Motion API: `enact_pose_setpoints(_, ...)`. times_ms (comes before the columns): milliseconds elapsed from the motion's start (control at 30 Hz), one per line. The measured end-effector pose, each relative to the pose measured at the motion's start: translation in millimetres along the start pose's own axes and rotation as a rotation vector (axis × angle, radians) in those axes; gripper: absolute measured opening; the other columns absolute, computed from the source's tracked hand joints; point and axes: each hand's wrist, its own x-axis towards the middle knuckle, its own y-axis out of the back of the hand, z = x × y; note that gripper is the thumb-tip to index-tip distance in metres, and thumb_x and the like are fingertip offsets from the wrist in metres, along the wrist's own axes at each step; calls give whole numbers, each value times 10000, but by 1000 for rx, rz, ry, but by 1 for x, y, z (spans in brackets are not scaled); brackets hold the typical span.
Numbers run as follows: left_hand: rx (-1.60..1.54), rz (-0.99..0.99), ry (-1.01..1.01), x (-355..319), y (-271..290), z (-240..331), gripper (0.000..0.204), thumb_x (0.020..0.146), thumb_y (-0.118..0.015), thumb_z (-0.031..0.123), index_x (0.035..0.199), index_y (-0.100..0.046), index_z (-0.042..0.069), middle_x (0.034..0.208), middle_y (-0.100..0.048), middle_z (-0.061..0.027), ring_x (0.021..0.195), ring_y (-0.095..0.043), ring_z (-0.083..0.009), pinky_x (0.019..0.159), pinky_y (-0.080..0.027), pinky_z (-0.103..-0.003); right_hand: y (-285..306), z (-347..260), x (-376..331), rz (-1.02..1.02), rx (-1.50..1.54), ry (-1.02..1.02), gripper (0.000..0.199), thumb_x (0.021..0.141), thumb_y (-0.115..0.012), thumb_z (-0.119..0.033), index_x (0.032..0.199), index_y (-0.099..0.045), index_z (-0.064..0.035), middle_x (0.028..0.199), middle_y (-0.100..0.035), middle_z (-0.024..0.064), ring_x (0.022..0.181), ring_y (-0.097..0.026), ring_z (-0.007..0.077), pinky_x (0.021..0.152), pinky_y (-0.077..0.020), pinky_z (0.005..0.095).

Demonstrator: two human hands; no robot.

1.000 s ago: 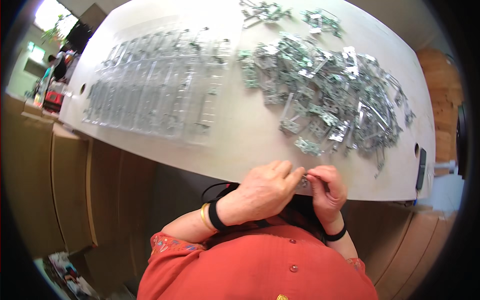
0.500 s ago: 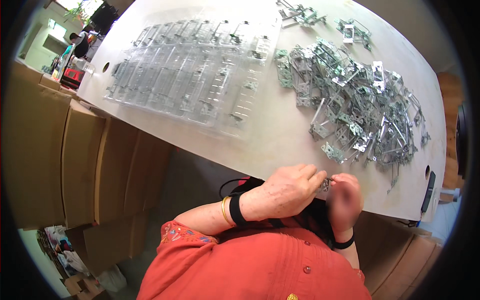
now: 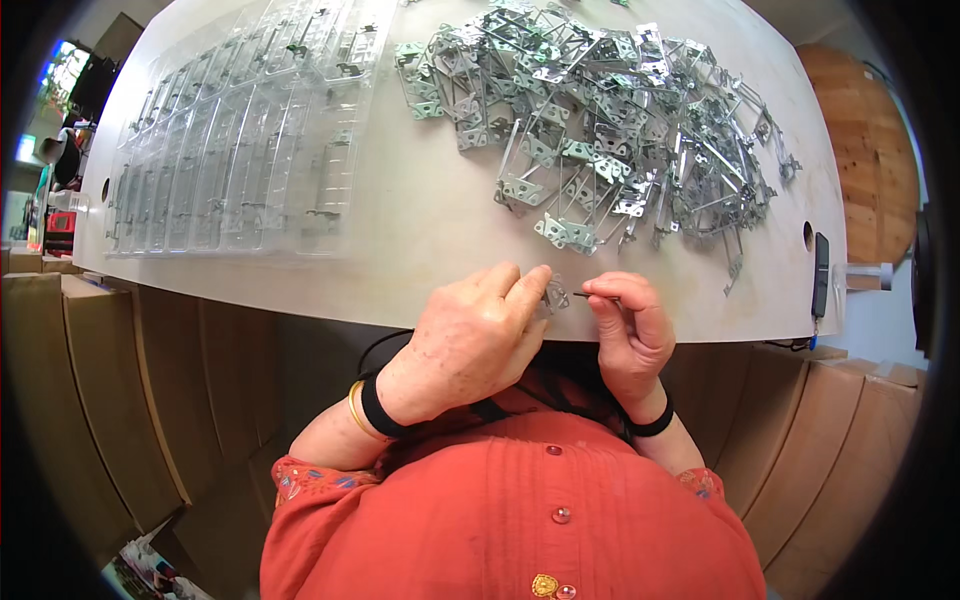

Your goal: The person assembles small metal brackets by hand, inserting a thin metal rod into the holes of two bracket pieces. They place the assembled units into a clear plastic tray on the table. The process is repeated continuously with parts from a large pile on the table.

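Note:
My left hand (image 3: 478, 328) is closed on a small metal bracket (image 3: 557, 295) with holes, which sticks out past the fingertips. Thumb and forefinger of my right hand (image 3: 632, 330) pinch a thin dark pin (image 3: 588, 294), its tip pointing at the bracket with a small gap between them. Both hands are above the table's near edge. Just beyond them lies a large heap of metal brackets with thin rods (image 3: 600, 130). To the left, clear plastic trays (image 3: 235, 170) with long compartments hold similar metal pieces.
The white table (image 3: 420, 225) has a rounded right side with a hole near it. A black bar-shaped object (image 3: 821, 275) lies at its right edge. Cardboard boxes (image 3: 110, 390) stand below on the left, and more boxes (image 3: 815, 430) on the right.
The view has turned, so table and hands sit differently in it. The right hand has opened a slightly wider gap from the left, and the bracket and pin show more plainly.

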Motion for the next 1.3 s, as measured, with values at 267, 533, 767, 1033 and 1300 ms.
enact_pose_setpoints(267, 11, -8, 8, -1, 0, 0, 517, 852, -825, 86, 1344, -696, -8, 934, -657, -130, 789, -689, -318, 690, -567, -435, -1, 2, 0, -46, -47, 40, 193, 969, -801, 81, 1131, -745, -8, 1038, -765, 130, 905, -733, 247, 777, -588, 328)
enact_pose_setpoints(533, 12, -7, 6, 0, 0, -1, 507, 855, -825, 93, 1335, -696, -6, 919, -644, -127, 784, -686, -318, 687, -560, -436, 0, -2, 2, -68, -101, 48, 210, 938, -829, 64, 1106, -746, -30, 996, -760, 120, 876, -731, 261, 753, -583, 338)
enact_pose_setpoints(767, 5, -10, 13, -1, 2, 0, 516, 855, -830, 98, 1340, -694, -13, 921, -641, -126, 787, -683, -321, 694, -562, -437, -2, -1, 1, -61, -112, 58, 210, 933, -841, 50, 1100, -742, -32, 985, -762, 113, 865, -725, 263, 735, -574, 348)
enact_pose_setpoints(1033, 1, -15, 18, -2, 0, -1, 515, 857, -828, 101, 1344, -697, -3, 923, -641, -126, 791, -687, -322, 696, -562, -440, -1, -1, 4, -78, -121, 103, 213, 930, -841, 54, 1102, -749, -29, 988, -765, 115, 871, -729, 268, 758, -582, 351)
enact_pose_setpoints(1300, 14, 22, 13, -3, -2, -2, 497, 864, -829, 107, 1331, -699, 1, 926, -647, -126, 786, -693, -322, 684, -565, -430, -1, -3, 4, -111, -147, 71, 222, 921, -840, 68, 1098, -745, -26, 984, -765, 118, 870, -727, 285, 770, -584, 359)
